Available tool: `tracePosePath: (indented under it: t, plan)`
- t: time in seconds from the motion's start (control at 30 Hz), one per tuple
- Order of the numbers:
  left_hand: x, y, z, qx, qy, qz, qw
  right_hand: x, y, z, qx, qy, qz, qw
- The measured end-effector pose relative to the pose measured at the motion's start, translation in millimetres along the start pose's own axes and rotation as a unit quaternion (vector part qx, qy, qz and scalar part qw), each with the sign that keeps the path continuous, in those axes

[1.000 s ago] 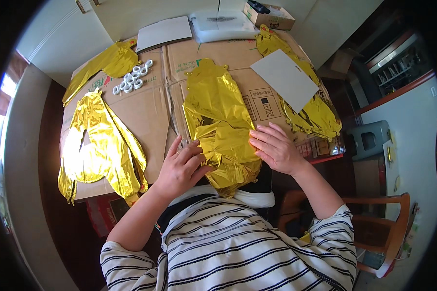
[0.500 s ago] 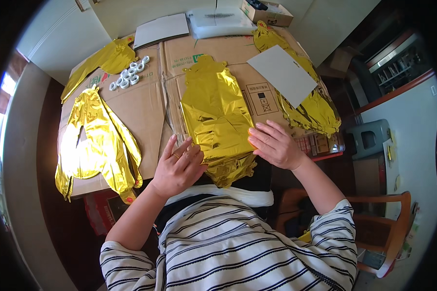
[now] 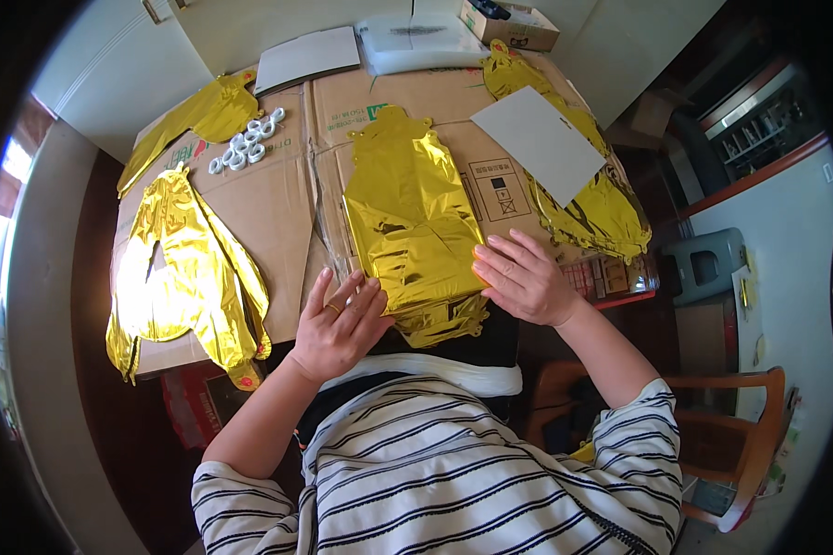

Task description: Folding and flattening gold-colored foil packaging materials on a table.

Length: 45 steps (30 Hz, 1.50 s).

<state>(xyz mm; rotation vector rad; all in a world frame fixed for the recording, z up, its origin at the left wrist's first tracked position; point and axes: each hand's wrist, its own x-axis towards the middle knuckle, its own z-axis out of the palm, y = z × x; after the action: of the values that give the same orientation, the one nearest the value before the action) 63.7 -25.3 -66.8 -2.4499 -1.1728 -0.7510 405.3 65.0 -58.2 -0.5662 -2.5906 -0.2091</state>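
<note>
A gold foil balloon (image 3: 412, 203), uninflated, lies flat and creased in front of me, its lower end bunched over the near edge of the table. My left hand (image 3: 342, 324) rests against its lower left side, fingers stretched out and a ring on one of them. At the lower right side, my right hand (image 3: 529, 277) touches the foil with extended fingers. A bit of orange shows at its fingertips; I cannot tell what it is. What lies under the foil is hidden.
Another gold foil balloon (image 3: 180, 268) lies at the left, with white rolls (image 3: 243, 143) behind it. A white board (image 3: 539, 146) covers part of the foil at right. Cardboard (image 3: 278, 213) covers the table. A clear plastic pack (image 3: 416, 46) and small box (image 3: 518, 28) sit at the back.
The foil's bunched lower end has shifted slightly up, away from me. My left hand has moved a little; my right hand stays almost where it was.
</note>
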Motion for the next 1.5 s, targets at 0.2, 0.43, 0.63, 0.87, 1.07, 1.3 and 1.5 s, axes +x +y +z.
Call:
tracePosePath:
  t: [0.2,0.43,0.63,0.87,1.07,1.3,1.5]
  plan:
    - [-2.1,3.4,1.8,0.005,0.007,-0.013,1.0,-1.9,-0.5,4.3,-0.007,0.019,0.002,1.0]
    - [-6.2,6.1,5.2,0.031,0.027,0.0,0.999,-7.1,-7.4,8.4,-0.046,0.054,-0.006,0.997]
    - [-11.6,8.1,8.6,0.049,0.031,-0.008,0.998,-8.3,-6.4,7.1,-0.057,0.046,-0.016,0.997]
    - [-12.2,7.6,9.3,0.048,0.033,-0.016,0.998,-10.6,-5.3,8.8,-0.053,0.048,-0.015,0.997]
    - [-13.4,6.9,9.4,0.064,0.029,-0.006,0.997,-9.7,-7.7,6.8,-0.05,0.04,-0.005,0.998]
    - [-12.9,7.4,9.5,0.064,0.034,-0.007,0.997,-11.3,-6.7,11.6,-0.053,0.062,-0.002,0.997]
    - [-14.1,6.6,9.6,0.073,0.032,0.003,0.997,-9.8,-8.6,8.6,-0.037,0.062,0.002,0.997]
